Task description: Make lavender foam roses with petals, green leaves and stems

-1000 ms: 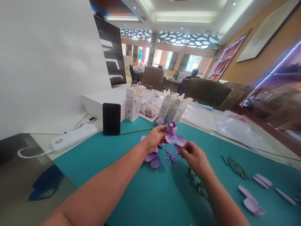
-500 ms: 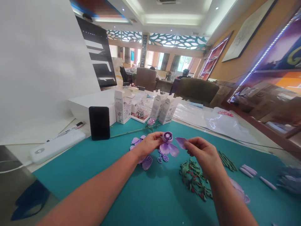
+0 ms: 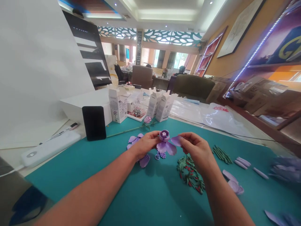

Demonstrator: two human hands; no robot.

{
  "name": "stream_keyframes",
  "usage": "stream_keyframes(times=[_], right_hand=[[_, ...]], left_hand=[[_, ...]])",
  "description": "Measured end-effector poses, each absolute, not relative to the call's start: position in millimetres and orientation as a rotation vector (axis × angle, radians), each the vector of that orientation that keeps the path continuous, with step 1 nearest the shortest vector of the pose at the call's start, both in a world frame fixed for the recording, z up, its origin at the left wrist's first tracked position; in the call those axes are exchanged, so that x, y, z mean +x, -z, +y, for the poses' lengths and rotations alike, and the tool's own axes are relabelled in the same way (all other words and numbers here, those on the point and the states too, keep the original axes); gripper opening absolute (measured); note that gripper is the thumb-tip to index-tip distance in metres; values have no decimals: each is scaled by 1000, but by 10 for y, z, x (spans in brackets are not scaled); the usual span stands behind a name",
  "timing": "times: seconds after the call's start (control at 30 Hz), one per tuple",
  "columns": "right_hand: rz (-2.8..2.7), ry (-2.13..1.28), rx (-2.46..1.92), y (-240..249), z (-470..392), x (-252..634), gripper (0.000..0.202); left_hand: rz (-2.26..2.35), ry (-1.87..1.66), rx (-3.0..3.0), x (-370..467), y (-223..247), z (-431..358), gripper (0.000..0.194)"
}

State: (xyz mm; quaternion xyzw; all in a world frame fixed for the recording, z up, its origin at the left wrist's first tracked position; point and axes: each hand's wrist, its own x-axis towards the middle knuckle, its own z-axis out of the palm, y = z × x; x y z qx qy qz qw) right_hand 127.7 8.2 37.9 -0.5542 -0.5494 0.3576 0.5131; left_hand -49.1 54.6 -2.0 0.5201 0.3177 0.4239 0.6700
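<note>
My left hand (image 3: 148,143) grips a purple flower piece (image 3: 164,135), which has a round cup on top and petals spreading below it. Between the thumb and fingers of my right hand (image 3: 191,143) is a single purple petal (image 3: 176,141), its tip close to the flower's right side. Whether the two touch is hard to tell. Small purple rings (image 3: 160,155) lie on the mat just under the flower. More loose petals (image 3: 144,161) are beside and partly behind my left hand. A pile of green and red parts (image 3: 191,175) sits below my right hand.
On the teal mat (image 3: 141,194) are green sticks (image 3: 221,153), purple tubes (image 3: 242,163) and petals (image 3: 232,182) at the right. A finished-looking flower (image 3: 147,120) on a stem, a black tablet-like object (image 3: 94,123) and white boxes (image 3: 118,105) stand or lie behind. People sit far back.
My right hand has brought the petal closer to the flower. The view has shifted slightly, showing more petals at the right. My left hand still holds the flower piece.
</note>
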Motion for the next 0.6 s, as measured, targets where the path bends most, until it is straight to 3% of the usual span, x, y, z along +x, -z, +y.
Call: stream_keyframes(times=[0.6], right_hand=[[-1322,-853,-1357,-409,68,1217,21]], left_hand=[[673,-934,1160,-464,63,578,44]])
